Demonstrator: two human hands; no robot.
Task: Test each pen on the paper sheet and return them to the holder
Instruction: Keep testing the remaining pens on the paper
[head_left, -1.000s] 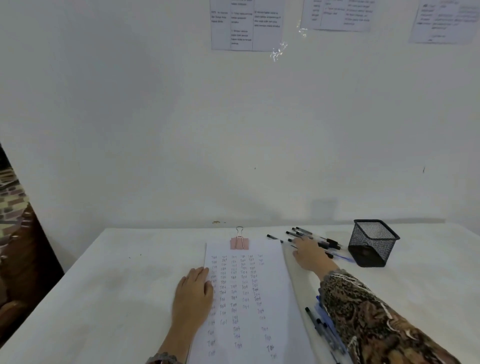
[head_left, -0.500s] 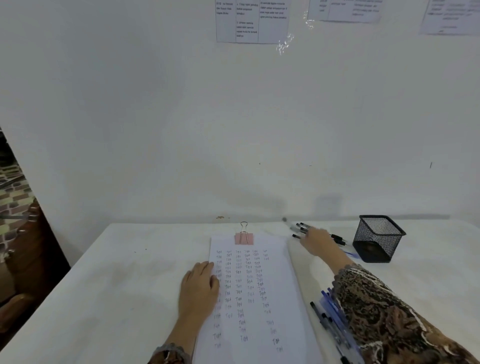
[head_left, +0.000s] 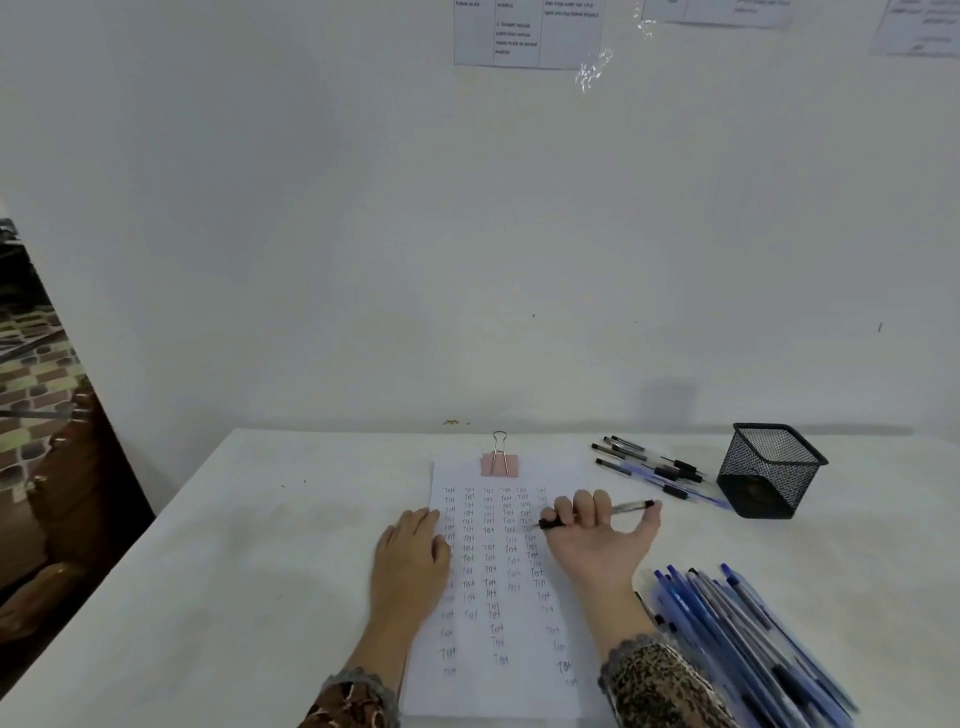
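Pen (head_left: 629, 506): centre frame, gripped in the curled fingers of my right hand (head_left: 597, 543), dark end over the paper sheet (head_left: 519, 691).
My left hand (head_left: 410, 558): flat, fingers straight, resting on the sheet's left edge.
Mesh holder (head_left: 770, 470): right of centre, black pens (head_left: 649, 466) just beside it.
Blue pens (head_left: 743, 639): lower right.

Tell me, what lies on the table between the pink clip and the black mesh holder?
A loose scatter of black-capped pens, nearer the mesh holder than the pink clip, seen in the head view.

Black wire-mesh metal holder (head_left: 771, 469); matt white paper sheet (head_left: 498, 597); glossy plastic pens (head_left: 748, 634); matt white table (head_left: 234, 571).
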